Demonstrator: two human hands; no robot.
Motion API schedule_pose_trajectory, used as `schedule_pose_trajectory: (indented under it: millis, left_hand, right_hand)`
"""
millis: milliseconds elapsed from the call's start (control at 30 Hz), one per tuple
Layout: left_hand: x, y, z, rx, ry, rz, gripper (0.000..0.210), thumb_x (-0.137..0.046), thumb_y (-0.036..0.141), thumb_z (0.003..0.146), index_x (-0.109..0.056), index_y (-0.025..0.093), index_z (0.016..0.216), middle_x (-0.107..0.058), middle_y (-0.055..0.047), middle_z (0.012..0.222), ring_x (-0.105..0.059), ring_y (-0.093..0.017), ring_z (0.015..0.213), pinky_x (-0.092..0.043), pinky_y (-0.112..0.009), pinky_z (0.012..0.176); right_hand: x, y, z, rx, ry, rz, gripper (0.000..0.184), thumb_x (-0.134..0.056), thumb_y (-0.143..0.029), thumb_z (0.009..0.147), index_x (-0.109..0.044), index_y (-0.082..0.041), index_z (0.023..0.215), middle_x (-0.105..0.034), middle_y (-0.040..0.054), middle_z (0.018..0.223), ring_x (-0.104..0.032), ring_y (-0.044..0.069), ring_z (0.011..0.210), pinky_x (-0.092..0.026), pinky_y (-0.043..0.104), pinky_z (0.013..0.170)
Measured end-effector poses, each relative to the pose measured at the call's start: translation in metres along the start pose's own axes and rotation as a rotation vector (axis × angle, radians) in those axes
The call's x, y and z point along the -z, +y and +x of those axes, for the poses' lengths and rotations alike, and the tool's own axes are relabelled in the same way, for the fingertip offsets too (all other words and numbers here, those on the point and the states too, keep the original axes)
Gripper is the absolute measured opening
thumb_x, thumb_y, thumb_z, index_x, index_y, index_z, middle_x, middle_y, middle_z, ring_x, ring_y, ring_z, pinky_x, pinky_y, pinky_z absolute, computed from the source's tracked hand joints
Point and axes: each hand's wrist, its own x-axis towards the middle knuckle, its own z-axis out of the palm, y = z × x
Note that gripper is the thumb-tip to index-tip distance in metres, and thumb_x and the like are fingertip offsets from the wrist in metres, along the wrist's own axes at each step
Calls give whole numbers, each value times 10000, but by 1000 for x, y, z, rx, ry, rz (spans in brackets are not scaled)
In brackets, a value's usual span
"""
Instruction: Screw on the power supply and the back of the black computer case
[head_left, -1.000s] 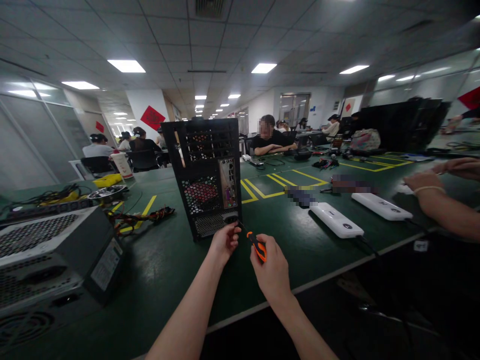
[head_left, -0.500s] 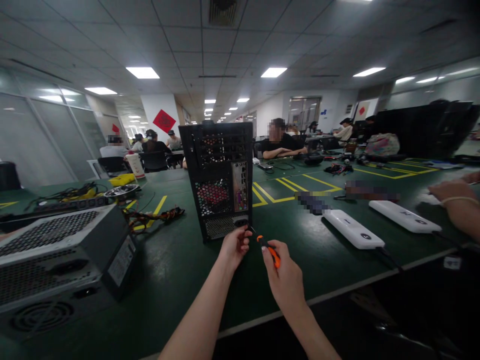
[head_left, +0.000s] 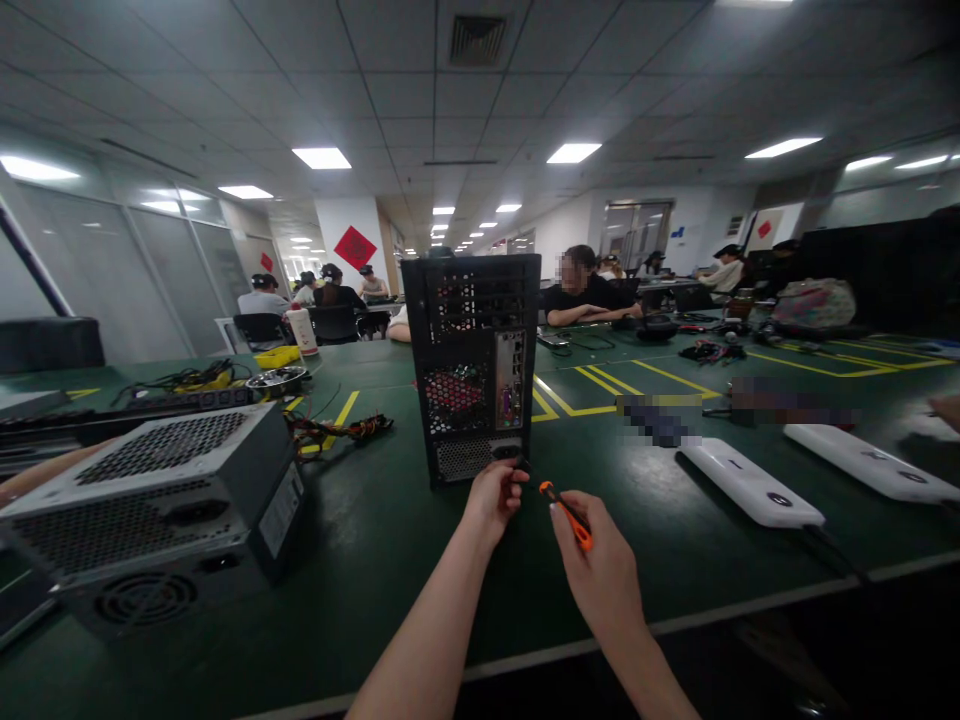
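Note:
A black computer tower point(head_left: 480, 370) stands upright on the green table, its rear panel with vents and ports turned to me. My left hand point(head_left: 499, 495) is at its lower right corner, thumb and fingers pinched together; what they hold, if anything, I cannot make out. My right hand point(head_left: 600, 550) grips a screwdriver point(head_left: 574, 522) by its orange and black handle. Its dark shaft points up and left at the pinched fingers and the case's lower edge. Whether the tip touches anything is too dark to tell.
Power supplies point(head_left: 165, 510) sit stacked at left, a person's arm point(head_left: 56, 470) behind them. Cables point(head_left: 345, 430) and a metal bowl point(head_left: 277, 380) lie beyond. White power strips point(head_left: 750, 485) lie at right. A person point(head_left: 592, 290) leans on the table's far side.
My view has turned left, so everything sits further right in the picture. Both hands stay by the tower's lower right corner. The other person's hand at right has mostly left view.

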Motion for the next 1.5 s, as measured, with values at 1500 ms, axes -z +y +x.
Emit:
schedule_pose_trajectory:
  millis: [1500]
  left_hand:
    - [0, 7, -5, 85, 18, -124, 195, -514, 123, 677, -534, 91, 869, -600, -121, 939, -358, -12, 407, -203, -156, 324]
  right_hand:
    - [-7, 3, 1, 160, -73, -117, 227, -444, -331, 774, -541, -211, 941, -594, 56, 896, -577, 200, 811, -440, 324, 723]
